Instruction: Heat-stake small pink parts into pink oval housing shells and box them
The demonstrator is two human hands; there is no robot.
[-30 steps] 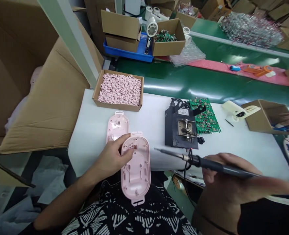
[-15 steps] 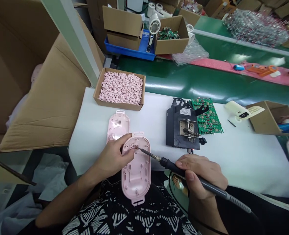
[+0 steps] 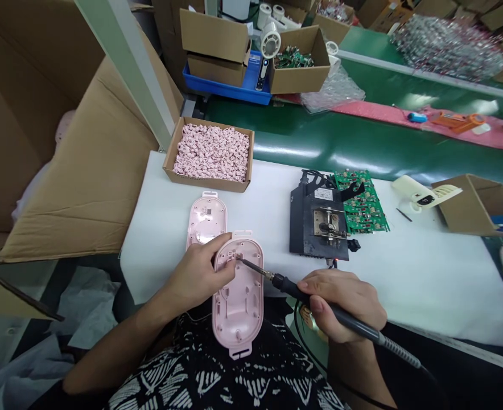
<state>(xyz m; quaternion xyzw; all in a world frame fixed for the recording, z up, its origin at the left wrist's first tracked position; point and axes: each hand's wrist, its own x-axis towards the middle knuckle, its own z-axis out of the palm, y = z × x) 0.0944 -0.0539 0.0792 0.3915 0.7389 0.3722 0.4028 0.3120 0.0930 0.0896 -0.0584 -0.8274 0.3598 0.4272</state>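
Observation:
My left hand [image 3: 203, 267] is closed on the upper left edge of a pink oval plastic housing [image 3: 238, 307], its thumb inside the rim. Posts and ribs show on the housing's inner face. In my right hand [image 3: 343, 299] is a soldering iron [image 3: 292, 286] with a black handle. Its tip meets the housing near the top, close to my left thumb; the small part there is too small to make out. A second pink housing half [image 3: 207, 218] lies on the white table beyond my left hand, partly covered by it.
A carton of small pink parts [image 3: 213, 152] stands at the table's back left. A black soldering station [image 3: 317, 219] sits right of centre beside green circuit boards [image 3: 365, 205]. Farther right are a cream handheld device [image 3: 424, 193] and an open carton [image 3: 469, 208]. A large carton [image 3: 81, 171] borders the left.
My right hand and the soldering iron have shifted slightly left and the iron's angle has changed a little. Its tip stays at the same spot. At far right, another person's hand has left the carton.

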